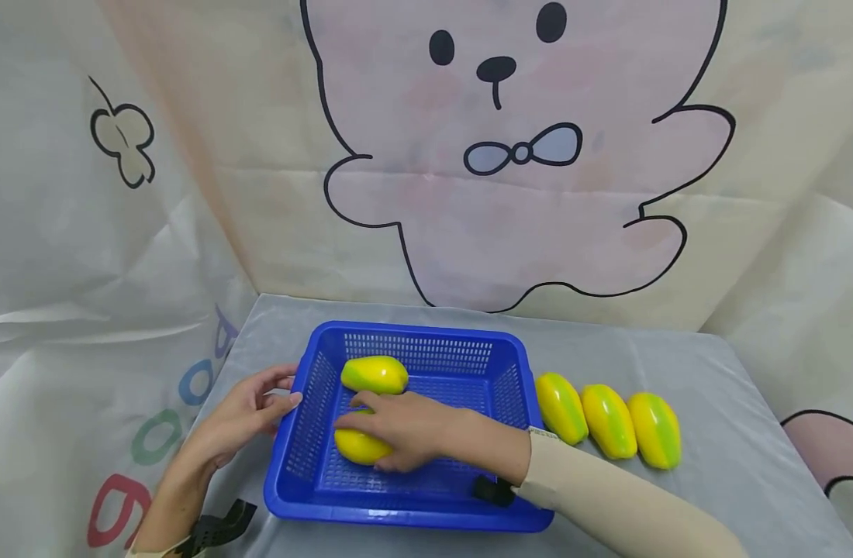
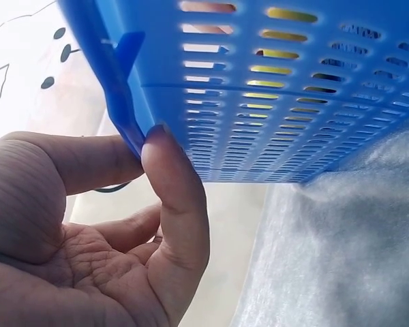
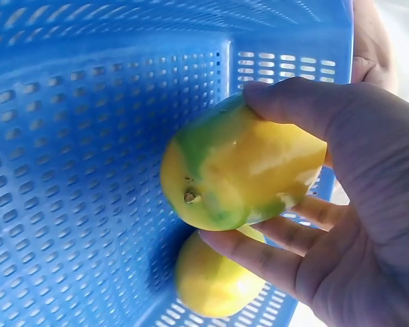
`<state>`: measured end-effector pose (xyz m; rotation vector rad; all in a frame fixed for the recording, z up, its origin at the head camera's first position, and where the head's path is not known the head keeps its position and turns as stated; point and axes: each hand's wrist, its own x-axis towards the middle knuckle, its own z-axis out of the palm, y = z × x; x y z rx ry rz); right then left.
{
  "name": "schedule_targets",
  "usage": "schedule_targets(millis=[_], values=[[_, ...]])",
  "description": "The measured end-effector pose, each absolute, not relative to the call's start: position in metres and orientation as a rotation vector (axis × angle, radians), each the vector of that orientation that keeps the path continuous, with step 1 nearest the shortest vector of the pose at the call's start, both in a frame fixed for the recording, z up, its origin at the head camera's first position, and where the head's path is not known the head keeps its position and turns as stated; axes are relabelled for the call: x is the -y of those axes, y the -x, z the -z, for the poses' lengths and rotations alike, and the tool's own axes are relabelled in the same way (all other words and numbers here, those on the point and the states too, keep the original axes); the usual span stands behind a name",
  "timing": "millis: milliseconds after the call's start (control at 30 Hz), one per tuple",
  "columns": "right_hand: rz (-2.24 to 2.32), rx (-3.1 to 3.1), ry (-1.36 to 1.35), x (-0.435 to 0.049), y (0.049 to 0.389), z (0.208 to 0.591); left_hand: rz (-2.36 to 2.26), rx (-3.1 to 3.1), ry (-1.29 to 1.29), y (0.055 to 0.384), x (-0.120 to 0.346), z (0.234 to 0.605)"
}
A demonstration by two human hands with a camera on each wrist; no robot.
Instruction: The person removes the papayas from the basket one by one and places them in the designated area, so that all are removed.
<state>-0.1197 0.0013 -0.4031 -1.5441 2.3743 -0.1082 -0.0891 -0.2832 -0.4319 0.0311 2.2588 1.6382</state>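
My right hand reaches into a blue plastic basket and grips a yellow-green papaya near the left wall. In the right wrist view the thumb lies on one side of this papaya and the fingers curl on the other, with its stem end showing. A second papaya lies behind it, by the back left corner. My left hand is at the basket's left side. The left wrist view shows the thumb and a finger pinching the basket's rim.
Three more papayas stand in a row right of the basket: one near its wall, a middle one and an outer one. A grey cloth covers the table. Behind rises a backdrop with a cartoon bear.
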Motion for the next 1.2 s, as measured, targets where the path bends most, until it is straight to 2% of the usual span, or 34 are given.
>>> schedule_targets(millis=[300,1200], values=[[0.188,-2.379,1.536,-0.026,0.118,0.405,-1.640,-2.251,-0.020,0.091,0.278,0.436],[0.423,-2.424,1.278,-0.064,0.124,0.394,-1.654,-2.233,-0.012,0.090,0.284,0.435]])
